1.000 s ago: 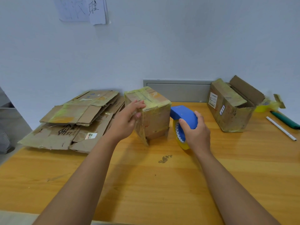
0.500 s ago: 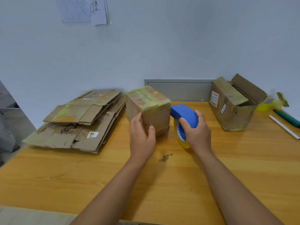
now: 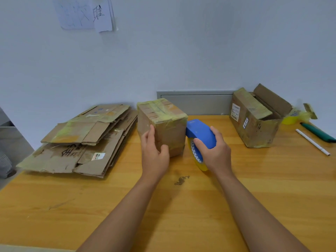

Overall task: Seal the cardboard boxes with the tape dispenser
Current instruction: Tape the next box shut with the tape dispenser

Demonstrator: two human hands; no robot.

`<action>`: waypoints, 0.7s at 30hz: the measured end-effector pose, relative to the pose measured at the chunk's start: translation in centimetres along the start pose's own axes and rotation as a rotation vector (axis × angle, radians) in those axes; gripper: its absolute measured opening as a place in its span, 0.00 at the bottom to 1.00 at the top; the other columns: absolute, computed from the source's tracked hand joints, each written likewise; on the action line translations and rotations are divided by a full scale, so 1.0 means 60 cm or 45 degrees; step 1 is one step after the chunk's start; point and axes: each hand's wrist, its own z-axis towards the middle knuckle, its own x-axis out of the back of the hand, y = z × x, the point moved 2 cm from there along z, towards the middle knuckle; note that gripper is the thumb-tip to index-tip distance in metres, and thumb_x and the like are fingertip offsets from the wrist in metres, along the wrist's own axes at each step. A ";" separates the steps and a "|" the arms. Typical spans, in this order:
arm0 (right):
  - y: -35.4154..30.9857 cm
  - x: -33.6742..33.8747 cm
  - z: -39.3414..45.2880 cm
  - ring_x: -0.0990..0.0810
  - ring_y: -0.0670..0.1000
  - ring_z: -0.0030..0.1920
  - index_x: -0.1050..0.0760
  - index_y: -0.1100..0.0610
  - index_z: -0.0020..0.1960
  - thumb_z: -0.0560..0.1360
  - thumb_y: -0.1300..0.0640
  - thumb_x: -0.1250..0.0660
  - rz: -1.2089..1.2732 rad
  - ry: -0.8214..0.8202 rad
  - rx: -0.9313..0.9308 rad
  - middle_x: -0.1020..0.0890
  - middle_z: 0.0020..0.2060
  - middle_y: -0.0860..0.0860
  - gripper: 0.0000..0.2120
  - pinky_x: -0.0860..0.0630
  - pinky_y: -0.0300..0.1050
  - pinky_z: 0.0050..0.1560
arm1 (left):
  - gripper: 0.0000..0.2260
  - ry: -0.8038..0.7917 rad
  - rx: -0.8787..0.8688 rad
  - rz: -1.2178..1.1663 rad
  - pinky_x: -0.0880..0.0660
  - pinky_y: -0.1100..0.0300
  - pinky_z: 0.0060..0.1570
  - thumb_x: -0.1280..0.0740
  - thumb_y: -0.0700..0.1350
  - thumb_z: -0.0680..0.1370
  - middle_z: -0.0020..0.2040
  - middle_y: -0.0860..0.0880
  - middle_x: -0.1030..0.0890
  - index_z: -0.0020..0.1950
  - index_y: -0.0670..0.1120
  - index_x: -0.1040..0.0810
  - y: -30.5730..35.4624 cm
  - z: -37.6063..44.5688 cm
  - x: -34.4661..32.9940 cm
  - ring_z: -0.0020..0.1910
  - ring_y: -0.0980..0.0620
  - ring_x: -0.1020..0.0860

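Soft, even light fills the scene, casting only faint shadows under the forearms onto the desk. Focus is sharp at the centre. Wide-angle distortion bends the desk's side edges.

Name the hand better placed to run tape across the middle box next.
Right. The right hand already grips the blue tape dispenser, whose nose sits at the taped box's right side. The left hand holds the box's near corner, steadying it.

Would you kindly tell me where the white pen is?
The white pen lies at the table's far right edge, just in front of the green marker.
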 end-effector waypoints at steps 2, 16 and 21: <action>0.000 -0.001 -0.001 0.25 0.54 0.63 0.32 0.51 0.75 0.72 0.42 0.26 0.009 0.008 -0.002 0.24 0.67 0.50 0.35 0.24 0.53 0.61 | 0.30 -0.007 0.038 -0.091 0.30 0.70 0.57 0.38 0.35 0.79 0.65 0.55 0.34 0.80 0.48 0.41 0.001 0.004 0.002 0.62 0.63 0.29; -0.005 -0.003 0.013 0.27 0.54 0.66 0.35 0.51 0.77 0.75 0.39 0.30 -0.020 -0.036 -0.057 0.25 0.69 0.51 0.35 0.26 0.51 0.61 | 0.23 0.198 -0.395 0.468 0.41 0.53 0.67 0.33 0.52 0.79 0.70 0.47 0.31 0.72 0.47 0.30 0.053 0.051 0.014 0.70 0.48 0.37; 0.003 0.002 0.011 0.26 0.54 0.64 0.35 0.50 0.77 0.75 0.39 0.31 -0.019 -0.052 -0.046 0.25 0.67 0.50 0.35 0.25 0.50 0.59 | 0.07 0.011 -0.587 0.524 0.29 0.46 0.58 0.30 0.42 0.78 0.53 0.46 0.18 0.54 0.41 0.17 0.049 0.097 0.028 0.53 0.43 0.22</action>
